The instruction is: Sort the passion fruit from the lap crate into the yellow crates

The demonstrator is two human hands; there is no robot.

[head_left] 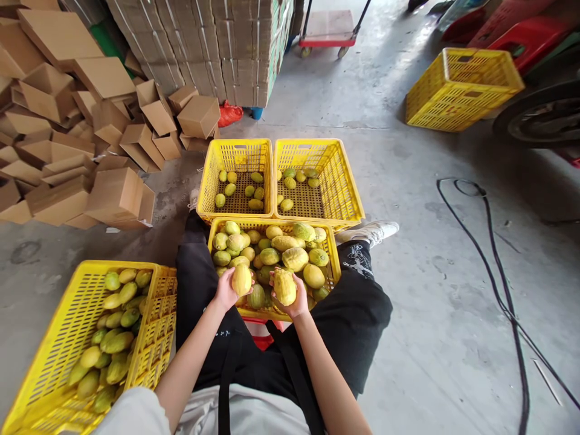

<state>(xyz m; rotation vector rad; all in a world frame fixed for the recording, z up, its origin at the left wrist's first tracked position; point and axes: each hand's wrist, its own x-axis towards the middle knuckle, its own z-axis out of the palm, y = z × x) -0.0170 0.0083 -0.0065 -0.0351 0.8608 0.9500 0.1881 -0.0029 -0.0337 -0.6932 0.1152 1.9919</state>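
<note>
My left hand (227, 291) is wrapped around a smooth, oval yellow fruit (241, 281). In my right hand (298, 301) rests a bumpy, ridged yellow fruit (284, 286), held with its top tilted up. Both hands hover over the near edge of a yellow plastic crate (334, 260) between my legs, filled with similar yellow and green fruit. Just beyond it stand two more yellow crates, the left one (212, 175) and the right one (347, 181), each with several fruit on its slatted floor.
Another yellow crate (54, 338) of green-yellow fruit stands at my left. Cardboard boxes (120, 193) lie heaped at the far left beside stacked bundles (194, 48). A flat trolley (328, 27), a yellow crate (453, 90), a wheel (539, 118) and a black cable (510, 302) are farther off.
</note>
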